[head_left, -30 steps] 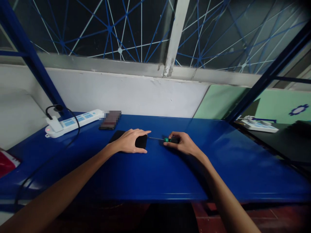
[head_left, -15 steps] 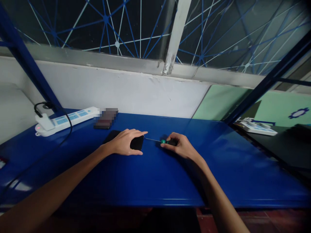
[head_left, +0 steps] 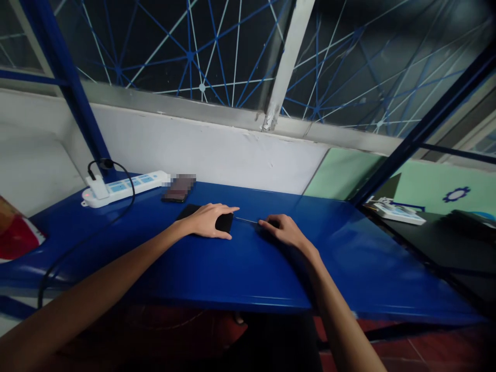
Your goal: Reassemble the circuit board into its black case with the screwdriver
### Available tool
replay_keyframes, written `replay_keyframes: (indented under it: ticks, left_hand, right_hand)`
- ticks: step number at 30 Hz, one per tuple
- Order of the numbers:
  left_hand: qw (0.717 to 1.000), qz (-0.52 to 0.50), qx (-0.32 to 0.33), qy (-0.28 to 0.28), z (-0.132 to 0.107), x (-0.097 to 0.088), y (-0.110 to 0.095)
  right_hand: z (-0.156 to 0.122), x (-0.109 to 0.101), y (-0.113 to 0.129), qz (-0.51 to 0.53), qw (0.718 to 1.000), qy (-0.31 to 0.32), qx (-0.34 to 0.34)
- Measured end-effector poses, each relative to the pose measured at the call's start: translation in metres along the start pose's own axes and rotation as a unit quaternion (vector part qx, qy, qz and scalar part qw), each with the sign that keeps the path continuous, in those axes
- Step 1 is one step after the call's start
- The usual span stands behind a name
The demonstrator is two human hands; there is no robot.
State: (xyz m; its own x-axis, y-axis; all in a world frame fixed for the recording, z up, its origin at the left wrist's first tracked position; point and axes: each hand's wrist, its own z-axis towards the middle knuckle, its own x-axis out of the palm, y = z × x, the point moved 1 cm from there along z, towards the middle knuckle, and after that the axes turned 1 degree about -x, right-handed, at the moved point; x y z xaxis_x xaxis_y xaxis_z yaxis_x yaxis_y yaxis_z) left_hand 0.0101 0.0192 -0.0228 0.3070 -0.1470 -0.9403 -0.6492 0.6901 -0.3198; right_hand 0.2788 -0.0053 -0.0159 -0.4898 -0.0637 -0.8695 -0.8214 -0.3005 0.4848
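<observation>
A flat black slab, like a phone or small box, lies on the blue table. My left hand is laid over it and holds it, thumb at the near edge and fingers along the far edge. To its right, my right hand is closed round a screwdriver, whose thin metal shaft points left at the slab's right end. Whether the tip touches the slab I cannot tell. The screwdriver's handle is mostly hidden in my fingers.
A white power strip with a plugged-in charger and black cable lies at the back left, beside a dark phone-like object, partly blurred. A red packet is at the left edge. Another white strip sits at the right.
The camera's view has shifted, bringing the red packet further into sight. My right fingers now cover the screwdriver's green collar, which showed before. My left hand keeps its hold on the slab.
</observation>
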Motion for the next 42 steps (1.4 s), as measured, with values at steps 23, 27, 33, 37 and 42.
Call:
replay_keyframes:
  ticks: [23, 27, 33, 37, 42]
  left_hand:
    - [1.0, -0.003, 0.008, 0.001, 0.001, 0.001, 0.001]
    - [1.0, 0.002, 0.007, 0.004, 0.001, 0.0, 0.001]
    - [1.0, 0.008, 0.013, 0.003, 0.0, 0.0, 0.0]
    - [1.0, 0.013, 0.003, 0.004, 0.0, -0.001, -0.001]
    - [1.0, 0.009, -0.005, 0.01, 0.0, -0.002, 0.0]
  right_hand:
    - [0.002, 0.001, -0.008, 0.09, 0.995, 0.02, 0.046]
    - [0.004, 0.004, -0.011, 0.096, 0.994, 0.006, 0.041]
    - [0.004, 0.006, -0.008, 0.069, 0.997, -0.023, -0.011]
    - [0.001, 0.003, -0.003, 0.061, 0.997, -0.031, -0.019]
    - [-0.001, -0.001, -0.002, 0.019, 1.0, 0.001, 0.013]
